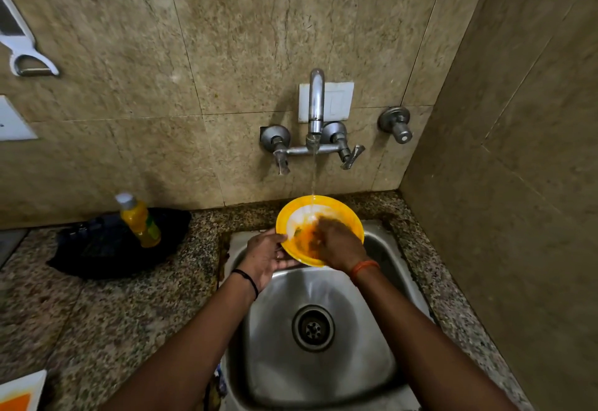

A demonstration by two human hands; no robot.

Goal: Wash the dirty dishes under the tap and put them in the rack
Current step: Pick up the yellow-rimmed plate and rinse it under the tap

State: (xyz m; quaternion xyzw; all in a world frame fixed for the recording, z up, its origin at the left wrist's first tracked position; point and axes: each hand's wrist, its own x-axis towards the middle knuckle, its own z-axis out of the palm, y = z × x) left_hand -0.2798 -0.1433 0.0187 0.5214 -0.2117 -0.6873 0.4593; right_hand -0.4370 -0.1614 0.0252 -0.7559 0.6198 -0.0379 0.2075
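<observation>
- Left hand (267,257) grasps the bowl (339,208) by its rim, tilting it to catch the tap (316,99) stream.
- Right hand (336,244) scrubs inside; fingers blurred, grip unclear.

Dim, warm light; glare on the sink (281,300) basin, motion blur on the right hand (336,242), edges bowed and dark.

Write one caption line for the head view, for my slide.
Left hand holds a yellow bowl under the running tap while the right hand rubs inside it, over the sink.
</observation>
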